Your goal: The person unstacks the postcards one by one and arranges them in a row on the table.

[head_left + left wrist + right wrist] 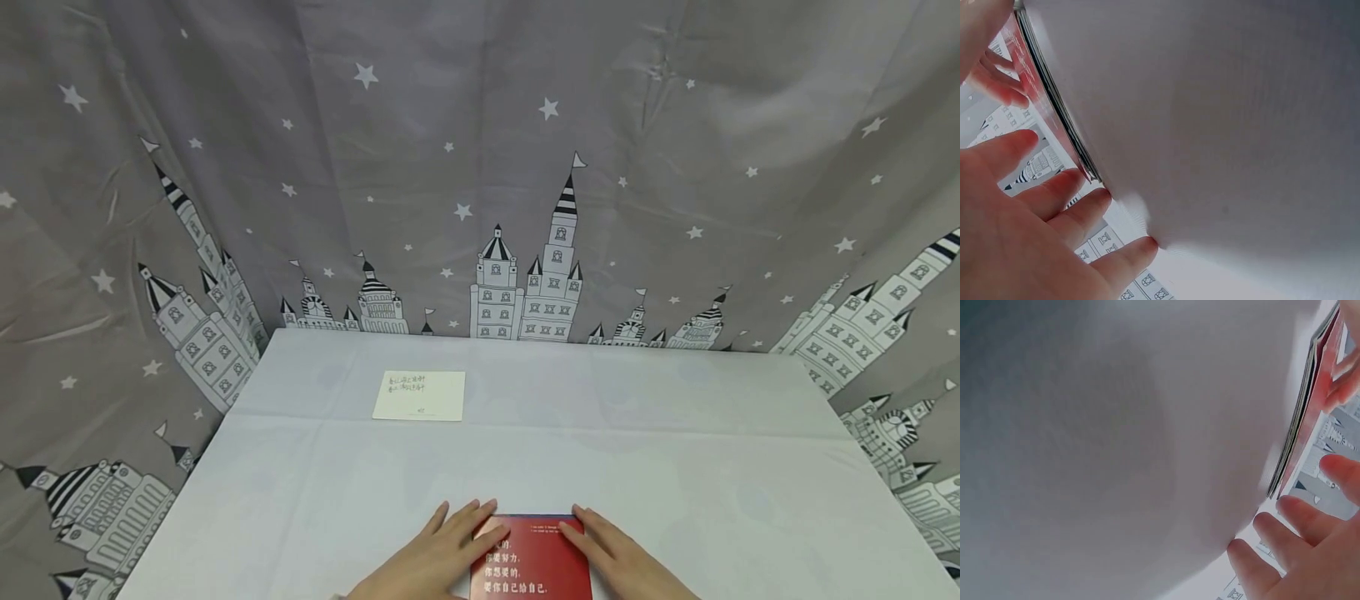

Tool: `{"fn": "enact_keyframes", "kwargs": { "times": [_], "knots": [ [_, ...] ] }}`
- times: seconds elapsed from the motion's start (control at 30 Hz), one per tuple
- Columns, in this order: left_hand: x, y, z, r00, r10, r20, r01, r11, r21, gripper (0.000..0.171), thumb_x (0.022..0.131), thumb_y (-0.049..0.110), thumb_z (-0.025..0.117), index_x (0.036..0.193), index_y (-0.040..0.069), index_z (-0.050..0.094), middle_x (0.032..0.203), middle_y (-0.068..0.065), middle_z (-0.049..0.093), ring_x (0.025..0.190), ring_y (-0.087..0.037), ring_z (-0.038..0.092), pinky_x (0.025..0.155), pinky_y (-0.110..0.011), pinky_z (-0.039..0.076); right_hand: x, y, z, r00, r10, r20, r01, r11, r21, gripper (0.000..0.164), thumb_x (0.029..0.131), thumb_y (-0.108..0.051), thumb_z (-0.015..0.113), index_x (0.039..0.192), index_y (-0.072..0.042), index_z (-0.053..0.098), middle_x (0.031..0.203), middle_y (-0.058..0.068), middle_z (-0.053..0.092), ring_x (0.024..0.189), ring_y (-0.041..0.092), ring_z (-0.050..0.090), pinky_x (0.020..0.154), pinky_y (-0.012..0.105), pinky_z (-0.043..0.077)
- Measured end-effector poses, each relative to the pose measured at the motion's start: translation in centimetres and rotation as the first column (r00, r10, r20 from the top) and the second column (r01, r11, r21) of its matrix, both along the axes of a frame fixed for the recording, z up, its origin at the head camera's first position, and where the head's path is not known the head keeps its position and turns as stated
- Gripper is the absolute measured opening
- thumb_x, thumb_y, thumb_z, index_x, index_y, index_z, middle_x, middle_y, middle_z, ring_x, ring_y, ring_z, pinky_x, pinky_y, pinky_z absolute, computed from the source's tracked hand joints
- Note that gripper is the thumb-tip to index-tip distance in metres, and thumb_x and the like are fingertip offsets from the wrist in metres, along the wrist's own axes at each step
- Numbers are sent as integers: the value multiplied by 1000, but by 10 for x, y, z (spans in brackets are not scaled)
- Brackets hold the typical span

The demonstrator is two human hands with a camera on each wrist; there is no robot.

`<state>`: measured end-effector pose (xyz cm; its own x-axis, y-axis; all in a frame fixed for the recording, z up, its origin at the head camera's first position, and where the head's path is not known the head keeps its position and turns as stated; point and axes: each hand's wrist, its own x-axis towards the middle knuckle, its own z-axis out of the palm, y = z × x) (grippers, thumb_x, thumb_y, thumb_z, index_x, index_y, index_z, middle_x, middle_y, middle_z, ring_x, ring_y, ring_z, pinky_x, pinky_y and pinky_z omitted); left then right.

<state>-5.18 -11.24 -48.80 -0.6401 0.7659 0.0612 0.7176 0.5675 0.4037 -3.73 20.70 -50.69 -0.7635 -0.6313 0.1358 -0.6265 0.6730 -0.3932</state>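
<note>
A red card [532, 562] printed with white Chinese writing lies on top of a thin stack of cards at the table's front edge. The left hand [431, 558] rests at the stack's left side, fingers spread, one fingertip over the red face. On the opposite side the right hand [626, 560] touches the right edge with extended fingers. In the left wrist view, the layered edges of the card stack [1060, 103] show beside the left fingertips. Similar layers of the stack [1300, 419] appear beside the right fingers in the right wrist view.
Farther back on the left half of the white table [637, 442] lies a cream card [420, 397] with handwritten lines. Behind the table hangs a grey curtain [420, 167] with stars and castles, which also runs along both sides.
</note>
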Motion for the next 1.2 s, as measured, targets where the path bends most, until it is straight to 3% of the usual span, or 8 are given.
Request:
{"fn": "enact_keyframes", "kwargs": {
  "times": [0.2, 0.33, 0.47, 0.73, 1.07, 1.2],
  "knots": [
    [0, 1, 0, 1000, 1, 10, 0, 1000, -14, 88, 83, 74, 43, 152, 22, 27, 150, -8, 33, 136, -29, 31, 103, -57, 32, 1, -4, 3, 999, -8, 52, 6, 999, 43, 90, 78, -71, 58, 149, -21, 35, 147, 9, 37, 127, 31, 40, 81, 37, 55],
    [1, 3, 1, 996, 31, 86, -30, 999, -19, 91, 79, 75, 46, 153, 27, 25, 150, -4, 35, 135, -26, 32, 105, -55, 31, 2, -8, 7, 988, -37, 151, 26, 997, 74, 92, 77, -73, 55, 151, -25, 30, 148, 7, 35, 131, 32, 36, 78, 38, 56],
    [2, 4, 3, 989, 47, 140, -46, 999, -11, 92, 77, 74, 51, 153, 29, 24, 149, -3, 35, 135, -23, 33, 106, -55, 31, 3, -11, 11, 980, -48, 194, 34, 996, 77, 92, 77, -74, 55, 151, -25, 30, 148, 7, 35, 131, 33, 35, 77, 37, 56],
    [3, 2, 5, 991, 38, 125, -39, 999, 10, 91, 79, 75, 48, 152, 28, 25, 149, -2, 34, 134, -20, 33, 107, -52, 31, 1, -11, 14, 977, -37, 212, 26, 998, 55, 93, 75, -71, 59, 149, -22, 33, 144, 9, 37, 127, 33, 39, 75, 34, 57],
    [3, 0, 7, 998, 18, 68, -20, 999, 33, 86, 83, 73, 45, 151, 24, 29, 150, -5, 34, 137, -25, 31, 106, -55, 29, 2, -7, 15, 998, -10, 66, 9, 1000, 18, 91, 76, -71, 59, 147, -18, 38, 143, 8, 40, 124, 28, 43, 78, 32, 55],
    [3, 1, 11, 995, 35, 97, -39, 999, 37, 86, 82, 74, 47, 151, 26, 30, 150, -4, 33, 138, -25, 29, 107, -56, 28, 1, -5, 19, 999, -9, 36, 9, 1000, 3, 91, 75, -71, 60, 148, -20, 38, 143, 7, 40, 124, 27, 44, 78, 31, 55]
  ]
}}
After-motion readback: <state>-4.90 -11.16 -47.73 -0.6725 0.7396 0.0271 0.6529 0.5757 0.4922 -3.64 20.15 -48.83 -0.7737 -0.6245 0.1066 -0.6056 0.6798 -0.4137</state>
